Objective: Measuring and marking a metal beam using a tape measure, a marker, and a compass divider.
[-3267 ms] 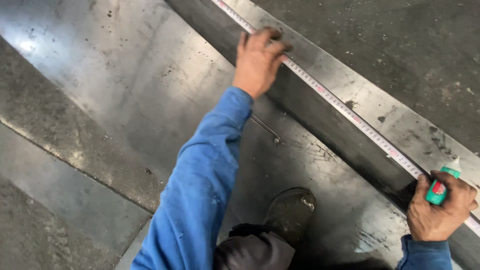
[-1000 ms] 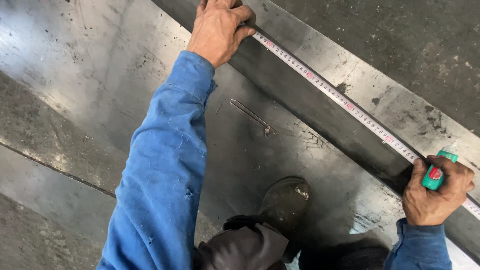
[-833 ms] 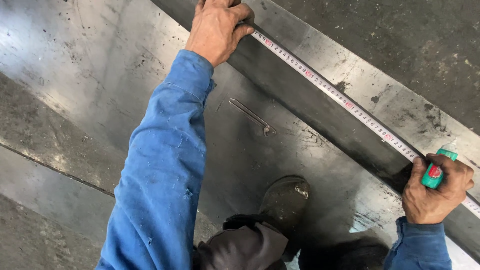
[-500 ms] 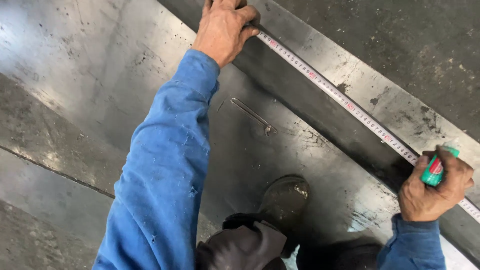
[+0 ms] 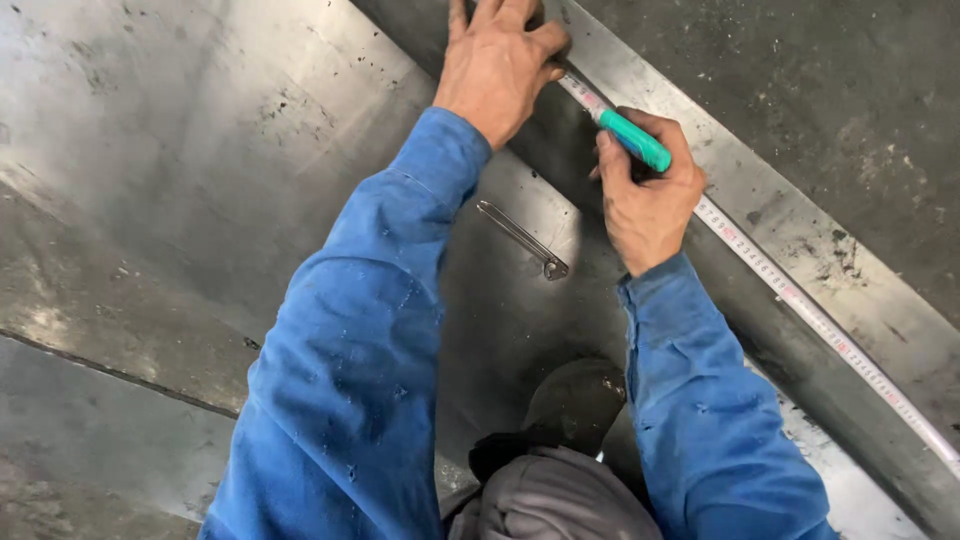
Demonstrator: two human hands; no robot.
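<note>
Slippage is what I am worrying about first: the tape measure (image 5: 800,300) is lying loose along the raised steel edge (image 5: 850,240), and only my left hand (image 5: 497,62) is pinning it, so I am judging that any shift in that pressure could skew the tape and put the mark in the wrong spot. The sheet metal (image 5: 200,150) is looking slick and dusty too, which may be letting ink smear or skip.

My left hand is pressing down flat, fingers spread and extended over the tape's upper stretch, gripping nothing. My right hand (image 5: 648,195) is curling tight around a green marker (image 5: 634,138), thumb and fingers clenched on its barrel, the tip pointing at the tape just beside my left fingertips. A small metal wrench-like tool (image 5: 522,238) is lying on the sheet between my blue sleeves (image 5: 350,330), untouched. My dark shoe (image 5: 575,400) is showing below.
</note>
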